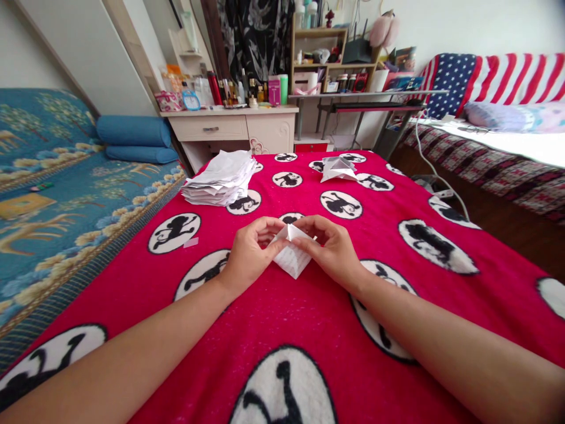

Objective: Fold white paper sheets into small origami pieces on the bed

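Between my two hands is a small folded paper [293,260], white with faint markings and one corner pointing toward me. My left hand [257,244] pinches its left side, thumb on the near face. On the opposite side, my right hand [331,244] grips it with the thumb pressed near the upper middle, where a small peak stands up. The fingers behind the paper are partly hidden. Farther off, a stack of white paper sheets [220,176] lies to the left, and a folded paper piece [338,168] rests to the right.
A red cloth [282,330] with black-and-white oval figures covers the surface under my hands. A small pale scrap [191,242] lies at left. Beyond stand a drawer cabinet [229,126] and a desk with shelves [335,59]. A blue sofa [66,200] flanks the left, a bed [498,147] the right.
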`<state>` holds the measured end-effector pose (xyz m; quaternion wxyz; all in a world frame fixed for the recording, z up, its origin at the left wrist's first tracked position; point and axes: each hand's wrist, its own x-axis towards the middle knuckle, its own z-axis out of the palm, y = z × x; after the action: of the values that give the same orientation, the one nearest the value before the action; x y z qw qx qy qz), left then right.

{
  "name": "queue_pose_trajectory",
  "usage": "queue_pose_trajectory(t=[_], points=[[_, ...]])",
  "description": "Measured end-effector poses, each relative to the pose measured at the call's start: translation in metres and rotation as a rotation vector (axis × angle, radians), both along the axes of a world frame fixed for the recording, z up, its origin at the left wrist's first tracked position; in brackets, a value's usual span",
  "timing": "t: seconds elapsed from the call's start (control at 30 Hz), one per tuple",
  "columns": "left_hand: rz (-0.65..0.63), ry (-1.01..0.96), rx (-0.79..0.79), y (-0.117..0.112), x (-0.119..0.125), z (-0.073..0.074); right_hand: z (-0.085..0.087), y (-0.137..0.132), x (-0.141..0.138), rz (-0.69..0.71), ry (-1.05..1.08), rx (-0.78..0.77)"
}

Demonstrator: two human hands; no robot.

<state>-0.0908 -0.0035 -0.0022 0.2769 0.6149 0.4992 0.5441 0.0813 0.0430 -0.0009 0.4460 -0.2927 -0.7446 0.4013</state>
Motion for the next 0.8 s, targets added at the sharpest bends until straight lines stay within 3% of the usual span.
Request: queue_pose_trajectory(t=[0.13, 0.3, 0.5, 0.8], points=[[0.097, 0.265, 0.358, -0.008, 0.000, 0.008, 0.006, -0.007, 0.003, -0.092, 0.061, 0.309], [0.016, 0.405, 0.612, -0.013, -0.002, 0.016, 0.010, -0.012, 0.006, -0.045, 0.101, 0.571], [-0.034, 0.504, 0.720, -0.015, -0.006, 0.016, 0.011, -0.013, 0.006, -0.030, 0.065, 0.666], [-0.015, 0.537, 0.721, -0.014, -0.005, 0.017, 0.011, -0.013, 0.007, -0.033, 0.046, 0.669]])
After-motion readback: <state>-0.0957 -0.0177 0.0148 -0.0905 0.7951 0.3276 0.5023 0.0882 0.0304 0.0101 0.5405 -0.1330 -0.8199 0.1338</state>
